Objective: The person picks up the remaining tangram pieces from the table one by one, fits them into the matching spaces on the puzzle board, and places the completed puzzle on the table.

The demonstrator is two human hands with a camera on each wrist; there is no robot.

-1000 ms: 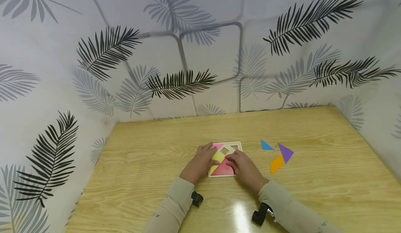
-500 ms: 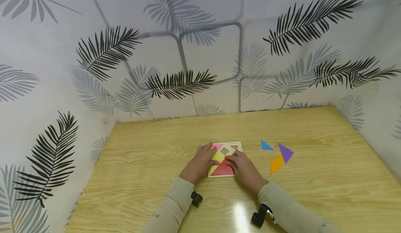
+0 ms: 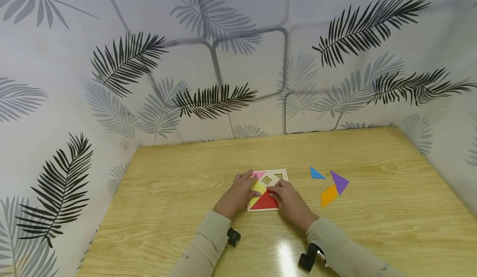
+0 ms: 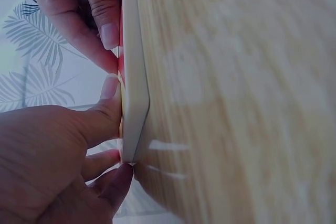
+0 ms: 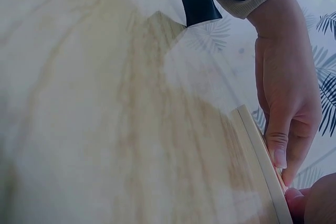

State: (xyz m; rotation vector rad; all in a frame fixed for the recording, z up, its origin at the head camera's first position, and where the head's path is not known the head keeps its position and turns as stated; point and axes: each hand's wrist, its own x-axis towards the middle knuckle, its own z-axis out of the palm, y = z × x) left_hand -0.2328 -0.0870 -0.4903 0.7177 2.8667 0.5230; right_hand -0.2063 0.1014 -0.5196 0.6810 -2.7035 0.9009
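Observation:
In the head view a square tangram board point(image 3: 267, 210) with a pale frame lies on the table. My left hand point(image 3: 240, 190) grips its left side, thumb on the yellow piece point(image 3: 255, 202) and fingers over the pink piece point(image 3: 258, 174) at the far left corner. My right hand point(image 3: 292, 198) holds the large red triangle point(image 3: 263, 201) at its right end, thumb and index finger close together. In the left wrist view the right fingertips meet the red triangle, right beside the left thumb. Two cut-out gaps show beyond the hands. The right palm hides the board's right side.
Right of the board lie three loose tangram pieces: a blue triangle point(image 3: 316, 173), a purple triangle point(image 3: 340, 181) and an orange parallelogram point(image 3: 329, 196). The wooden table point(image 3: 179, 177) meets a leaf-patterned wall covering point(image 3: 253, 70) at the back and sides.
The red triangle's glare has faded to an even, deeper red. Both hands have hardly moved, and the board and loose pieces keep their places.

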